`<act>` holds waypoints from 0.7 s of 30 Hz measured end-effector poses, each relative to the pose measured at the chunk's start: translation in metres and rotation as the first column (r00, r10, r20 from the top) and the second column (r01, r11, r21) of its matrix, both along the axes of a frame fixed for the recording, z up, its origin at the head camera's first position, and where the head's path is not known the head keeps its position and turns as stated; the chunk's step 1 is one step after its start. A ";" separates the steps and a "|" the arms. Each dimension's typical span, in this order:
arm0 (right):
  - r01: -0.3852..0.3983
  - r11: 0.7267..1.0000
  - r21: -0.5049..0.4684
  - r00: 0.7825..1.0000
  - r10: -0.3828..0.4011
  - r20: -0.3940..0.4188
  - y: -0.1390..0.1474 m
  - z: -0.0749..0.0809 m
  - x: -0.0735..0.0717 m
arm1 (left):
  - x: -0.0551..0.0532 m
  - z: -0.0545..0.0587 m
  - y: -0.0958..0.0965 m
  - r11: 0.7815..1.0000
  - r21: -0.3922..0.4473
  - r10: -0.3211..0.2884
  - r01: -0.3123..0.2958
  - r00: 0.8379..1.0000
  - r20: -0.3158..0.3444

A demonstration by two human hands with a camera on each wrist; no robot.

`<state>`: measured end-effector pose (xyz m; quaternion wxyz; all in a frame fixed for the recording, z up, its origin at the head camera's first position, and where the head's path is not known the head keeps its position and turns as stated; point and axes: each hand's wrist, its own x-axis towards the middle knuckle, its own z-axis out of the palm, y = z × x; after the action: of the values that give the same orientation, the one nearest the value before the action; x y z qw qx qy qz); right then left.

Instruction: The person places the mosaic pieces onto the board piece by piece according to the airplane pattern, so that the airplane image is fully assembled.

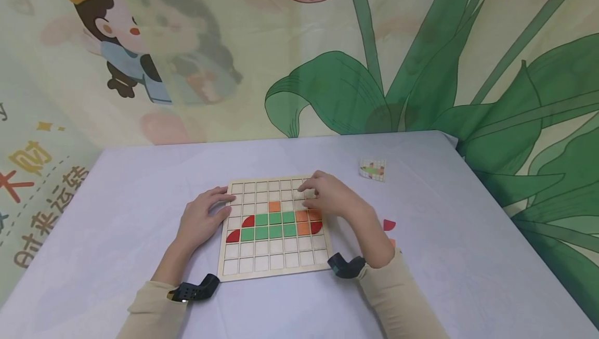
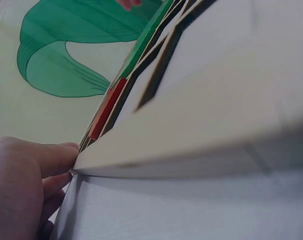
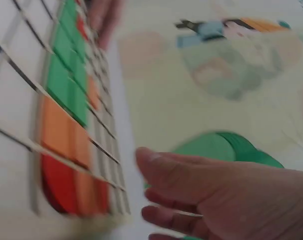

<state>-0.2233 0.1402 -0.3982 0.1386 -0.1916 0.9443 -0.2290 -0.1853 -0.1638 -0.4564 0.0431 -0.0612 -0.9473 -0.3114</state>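
Observation:
A wooden grid board [image 1: 276, 276] lies on the table with a pattern of coloured tiles in its cells. Two rows of green tiles [image 1: 262, 232] run across the middle. Red quarter-round tiles [image 1: 233, 236] sit at both ends, and orange tiles [image 1: 274, 206] lie above and at the right. My left hand [image 1: 201, 218] rests against the board's left edge, its thumb [image 2: 61, 156] right at the frame. Over the board's upper right part hovers my right hand [image 1: 334, 196], fingers loosely bent and spread, holding nothing in the right wrist view.
A small pattern card [image 1: 373, 170] lies behind the board to the right. Beside my right forearm are a loose red piece [image 1: 389, 224] and a partly hidden orange piece [image 1: 392, 243]. A printed cloth backdrop [image 1: 234, 115] hangs behind the white-covered table [image 1: 117, 256].

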 end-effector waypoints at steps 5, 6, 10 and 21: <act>0.093 0.991 0.093 0.988 -0.104 0.118 0.043 0.010 0.001 | 0.000 -0.001 0.000 1.000 0.011 -0.007 0.007 1.000 -0.020; 0.103 0.987 0.122 0.983 -0.120 0.140 0.051 0.011 0.002 | 0.000 0.000 0.000 1.000 0.013 -0.009 0.009 1.000 -0.022; 0.100 0.963 0.252 0.962 -0.158 0.224 0.072 0.010 0.009 | -0.001 0.000 -0.001 1.000 0.010 -0.013 0.013 1.000 -0.022; 0.038 0.905 0.423 0.939 -0.177 0.295 0.078 0.002 0.023 | -0.001 0.000 -0.001 0.999 0.026 -0.023 0.024 1.000 -0.010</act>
<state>-0.2003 0.2183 -0.3961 0.3169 -0.0646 0.9443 -0.0613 -0.1867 -0.1650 -0.4569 0.0450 -0.0733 -0.9422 -0.3238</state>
